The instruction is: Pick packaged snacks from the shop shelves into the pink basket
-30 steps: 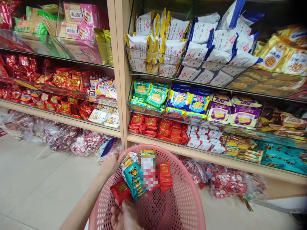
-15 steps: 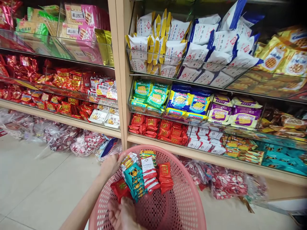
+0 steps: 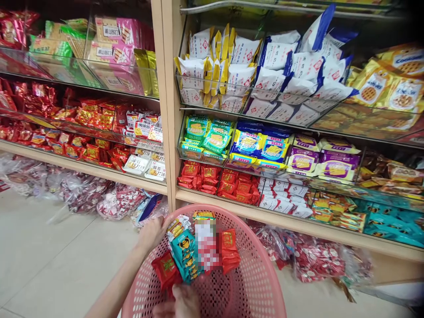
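Left hand (image 3: 154,232) clamps the pink basket (image 3: 267,271), can't tell if right hand (image 3: 185,302) grips anything, but its nudge could scatter those teal packets (image 3: 184,251).

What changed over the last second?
The right hand moved down and slightly right in frame; the shelves and basket sit a bit lower in view. No visible pickup or release. The left hand stays on the basket; snack packets inside keep their arrangement.
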The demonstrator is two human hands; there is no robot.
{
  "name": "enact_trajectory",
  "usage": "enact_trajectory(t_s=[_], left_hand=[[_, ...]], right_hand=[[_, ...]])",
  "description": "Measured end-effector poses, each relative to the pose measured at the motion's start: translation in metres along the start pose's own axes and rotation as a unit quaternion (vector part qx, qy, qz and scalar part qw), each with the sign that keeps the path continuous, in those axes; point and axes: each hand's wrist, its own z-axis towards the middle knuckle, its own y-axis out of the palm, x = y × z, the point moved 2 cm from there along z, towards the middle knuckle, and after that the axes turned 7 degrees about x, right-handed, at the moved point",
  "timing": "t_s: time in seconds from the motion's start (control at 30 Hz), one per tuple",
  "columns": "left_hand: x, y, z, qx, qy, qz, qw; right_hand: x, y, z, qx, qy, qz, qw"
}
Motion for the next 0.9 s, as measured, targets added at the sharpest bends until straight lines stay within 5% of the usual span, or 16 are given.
enact_trajectory(t_s=[0.07,0.13,0.27,0.57,0.77,0.9], left_hand=[[-0.001,0.001,0.000,-0.001,0.005,0.003,1.000],[0.000,0.001,0.000,-0.004,0.010,0.002,1.000],[0.001,-0.001,-0.001,-0.001,0.001,-0.002,1.000],[-0.003,0.004,0.000,0.008,0.003,-0.008,1.000],[-0.001,0.003,-0.001,0.000,-0.003,-0.005,1.000],[-0.003,0.005,0.000,-0.006,0.000,0.010,1.000]], right_hand=[[-0.018,-0.013,-0.017,-0.007,0.021,-0.054,0.998],[-0.041,-0.025,-0.034,-0.086,0.017,-0.111,0.990],[-0.083,-0.051,-0.052,-0.155,-0.059,-0.162,0.973],[-0.169,-0.087,-0.019,0.004,-0.326,-0.184,0.927],[-0.260,-0.065,0.022,0.125,-0.508,-0.170,0.835],[-0.303,-0.040,0.048,0.170,-0.529,-0.196,0.808]])
